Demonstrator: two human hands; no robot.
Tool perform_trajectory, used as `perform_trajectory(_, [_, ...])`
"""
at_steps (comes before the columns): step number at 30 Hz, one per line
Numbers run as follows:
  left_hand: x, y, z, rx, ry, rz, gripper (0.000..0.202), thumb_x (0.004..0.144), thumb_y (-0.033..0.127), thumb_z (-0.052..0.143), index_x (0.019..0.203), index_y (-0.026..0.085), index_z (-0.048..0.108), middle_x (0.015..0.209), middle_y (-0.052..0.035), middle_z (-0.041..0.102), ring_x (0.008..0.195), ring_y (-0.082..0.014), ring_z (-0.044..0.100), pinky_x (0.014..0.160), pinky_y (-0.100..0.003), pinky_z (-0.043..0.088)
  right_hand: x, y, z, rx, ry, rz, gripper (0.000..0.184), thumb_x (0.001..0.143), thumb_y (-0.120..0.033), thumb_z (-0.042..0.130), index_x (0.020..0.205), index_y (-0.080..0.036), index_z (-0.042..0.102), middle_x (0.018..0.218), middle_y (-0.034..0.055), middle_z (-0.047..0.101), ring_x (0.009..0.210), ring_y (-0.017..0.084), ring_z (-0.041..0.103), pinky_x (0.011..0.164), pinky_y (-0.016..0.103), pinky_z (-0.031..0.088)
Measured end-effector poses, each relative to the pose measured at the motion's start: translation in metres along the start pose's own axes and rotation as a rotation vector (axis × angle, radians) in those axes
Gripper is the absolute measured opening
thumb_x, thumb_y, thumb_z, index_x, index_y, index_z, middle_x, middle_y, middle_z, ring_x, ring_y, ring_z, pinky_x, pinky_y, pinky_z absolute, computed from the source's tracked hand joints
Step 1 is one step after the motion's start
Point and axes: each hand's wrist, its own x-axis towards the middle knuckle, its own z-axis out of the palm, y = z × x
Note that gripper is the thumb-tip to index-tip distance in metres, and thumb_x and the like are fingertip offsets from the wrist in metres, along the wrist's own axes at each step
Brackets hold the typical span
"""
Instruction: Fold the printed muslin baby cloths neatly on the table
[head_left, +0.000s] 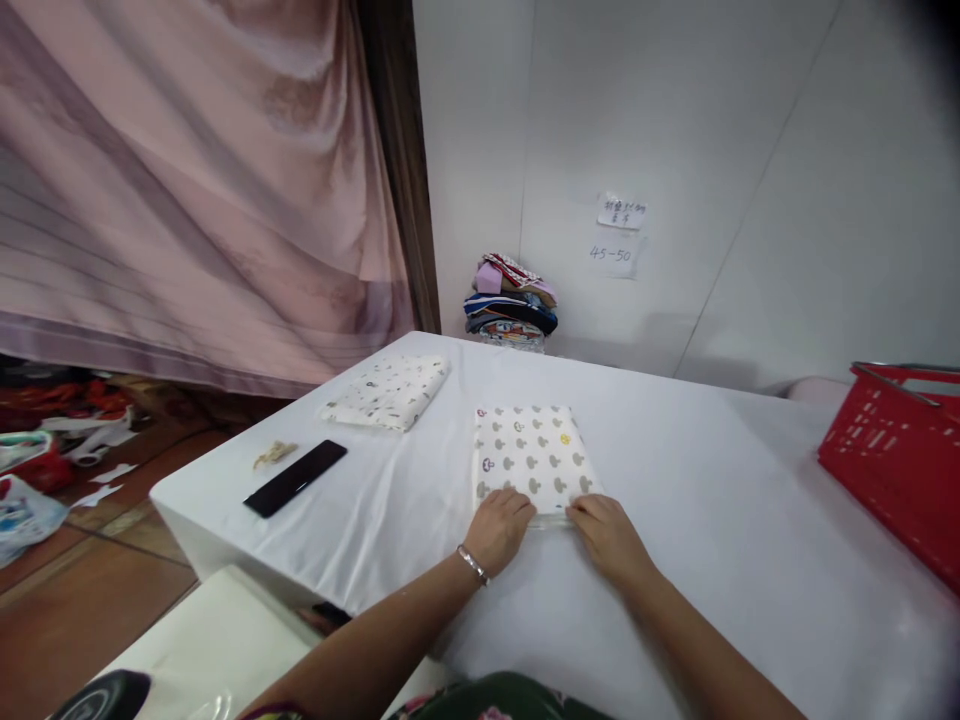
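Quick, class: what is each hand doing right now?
Left hand: curled on the near edge of the folded cloth; grip cannot be told.
Right hand: likewise, on the same edge.

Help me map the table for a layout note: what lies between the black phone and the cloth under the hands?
Nothing: the head view shows only bare white tablecloth between the phone and the cloth.

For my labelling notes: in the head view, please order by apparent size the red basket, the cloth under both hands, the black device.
1. red basket, partly cut off by the frame
2. nearer folded cloth
3. black device
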Motion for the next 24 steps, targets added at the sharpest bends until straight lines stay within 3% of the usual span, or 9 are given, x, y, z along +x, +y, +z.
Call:
perform_trajectory(4, [-0.012, -0.008, -0.010, -0.036, 0.031, -0.057, 0.015, 0.087, 0.017, 0.047, 0.081, 0.019, 0.060, 0.081, -0.0021, 0.059, 0.080, -0.0158, 0.049, 0.072, -0.031, 0.036, 0.003, -0.006, -0.001, 0.023, -0.024, 0.045, 0.027, 0.087, -0.013, 0.039, 0.100, -0.019, 0.063, 0.098, 0.0069, 0.061, 0.094, 0.019, 0.054, 0.084, 0.035, 0.043])
perform_trajectory(7, [-0.019, -0.012, -0.015, -0.083, 0.044, -0.120, 0.014, 0.086, 0.017, 0.049, 0.082, 0.020, 0.062, 0.079, -0.0018, 0.059, 0.079, -0.0153, 0.048, 0.070, -0.031, 0.036, 0.012, -0.017, 0.007, -0.018, -0.052, 0.038, 0.030, 0.088, -0.023, 0.041, 0.114, -0.018, 0.056, 0.118, 0.0095, 0.056, 0.109, 0.022, 0.049, 0.093, 0.040, 0.039])
perform_trajectory(10, [-0.020, -0.017, -0.020, -0.171, 0.011, -0.121, 0.012, 0.085, 0.019, 0.052, 0.084, 0.022, 0.063, 0.080, -0.0011, 0.060, 0.079, -0.0152, 0.050, 0.070, -0.031, 0.038, 0.014, -0.024, 0.025, -0.078, -0.112, -0.032, 0.050, 0.088, -0.031, 0.043, 0.135, -0.017, 0.036, 0.138, 0.0095, 0.039, 0.128, 0.025, 0.033, 0.102, 0.044, 0.030])
perform_trajectory(13, [-0.020, -0.030, -0.025, -0.341, 0.015, -0.149, 0.012, 0.084, 0.020, 0.052, 0.081, 0.023, 0.064, 0.083, -0.0006, 0.061, 0.082, -0.0143, 0.052, 0.075, -0.030, 0.041, 0.009, -0.022, 0.039, -0.110, -0.138, -0.053, 0.060, 0.089, -0.034, 0.041, 0.143, -0.020, 0.019, 0.144, 0.0068, 0.030, 0.133, 0.023, 0.023, 0.105, 0.044, 0.026])
perform_trajectory(15, [-0.019, -0.044, -0.026, -0.444, 0.098, -0.349, 0.013, 0.084, 0.021, 0.050, 0.087, 0.021, 0.063, 0.092, -0.0027, 0.061, 0.087, -0.0146, 0.054, 0.079, -0.030, 0.044, 0.006, -0.019, 0.042, -0.120, -0.132, -0.054, 0.063, 0.089, -0.035, 0.041, 0.144, -0.021, 0.014, 0.144, 0.0062, 0.029, 0.133, 0.024, 0.023, 0.105, 0.044, 0.027])
perform_trajectory(17, [-0.017, -0.059, -0.022, -0.530, 0.158, -0.665, 0.019, 0.082, 0.025, 0.052, 0.099, 0.019, 0.059, 0.101, -0.0060, 0.059, 0.085, -0.0153, 0.057, 0.076, -0.030, 0.047, 0.006, -0.019, 0.041, -0.130, -0.121, -0.059, 0.063, 0.089, -0.034, 0.041, 0.144, -0.021, 0.013, 0.143, 0.0062, 0.030, 0.132, 0.024, 0.025, 0.104, 0.045, 0.028])
perform_trajectory(19, [-0.013, -0.071, -0.014, -0.653, 0.119, -0.910, 0.031, 0.078, 0.027, 0.055, 0.108, 0.017, 0.052, 0.100, -0.0068, 0.060, 0.077, -0.0144, 0.060, 0.069, -0.028, 0.050, 0.007, -0.021, 0.040, -0.135, -0.108, -0.061, 0.062, 0.088, -0.033, 0.042, 0.143, -0.021, 0.016, 0.142, 0.0066, 0.032, 0.131, 0.025, 0.027, 0.103, 0.046, 0.030])
perform_trajectory(22, [-0.006, -0.073, -0.002, -0.836, 0.066, -1.046, 0.029, 0.077, 0.023, 0.056, 0.105, 0.018, 0.050, 0.087, -0.0028, 0.062, 0.070, -0.0121, 0.061, 0.064, -0.024, 0.050, 0.008, -0.019, 0.042, -0.126, -0.091, -0.062, 0.058, 0.087, -0.026, 0.042, 0.141, -0.021, 0.024, 0.140, 0.0070, 0.036, 0.130, 0.024, 0.031, 0.101, 0.045, 0.033])
perform_trajectory(24, [-0.002, -0.061, 0.004, -0.884, 0.103, -1.098, 0.021, 0.076, 0.021, 0.057, 0.096, 0.018, 0.051, 0.081, -0.0015, 0.061, 0.071, -0.0119, 0.060, 0.063, -0.023, 0.050, 0.003, -0.007, 0.042, -0.120, -0.093, -0.071, 0.056, 0.085, -0.019, 0.042, 0.139, -0.021, 0.030, 0.139, 0.0065, 0.039, 0.129, 0.023, 0.033, 0.101, 0.044, 0.034])
